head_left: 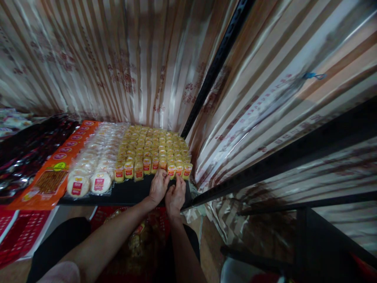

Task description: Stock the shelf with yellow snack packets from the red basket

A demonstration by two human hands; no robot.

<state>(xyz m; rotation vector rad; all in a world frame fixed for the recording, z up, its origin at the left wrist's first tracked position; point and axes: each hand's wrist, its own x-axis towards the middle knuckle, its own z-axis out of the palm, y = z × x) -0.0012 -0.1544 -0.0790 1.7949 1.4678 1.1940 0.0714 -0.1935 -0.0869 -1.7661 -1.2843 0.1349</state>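
While both hands meet, their fingers pinch one yellow packet (front row).

Small yellow snack packets with red labels stand upright in tight rows on a black shelf, front row at both hands' fingertips.

no legible text: red labels on yellow packets at 12 o'clock, on round white packs and orange packs at 9 o'clock, all too blurred to read
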